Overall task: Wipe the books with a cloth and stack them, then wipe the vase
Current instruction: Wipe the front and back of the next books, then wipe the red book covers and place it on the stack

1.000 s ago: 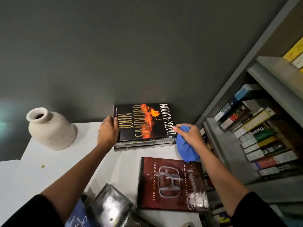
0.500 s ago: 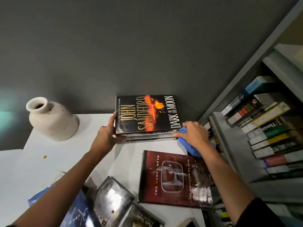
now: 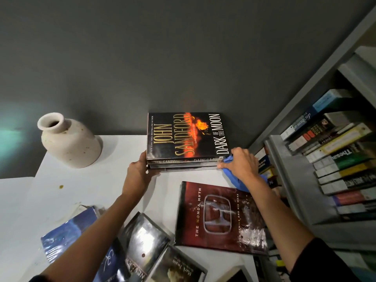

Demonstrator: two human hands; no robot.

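Since a second ago the right hand has brought the blue cloth from beside the stack onto its near right corner, clutching it there. The left hand grips the near left corner. One vase stands on the desk, with at least four loose books nearer
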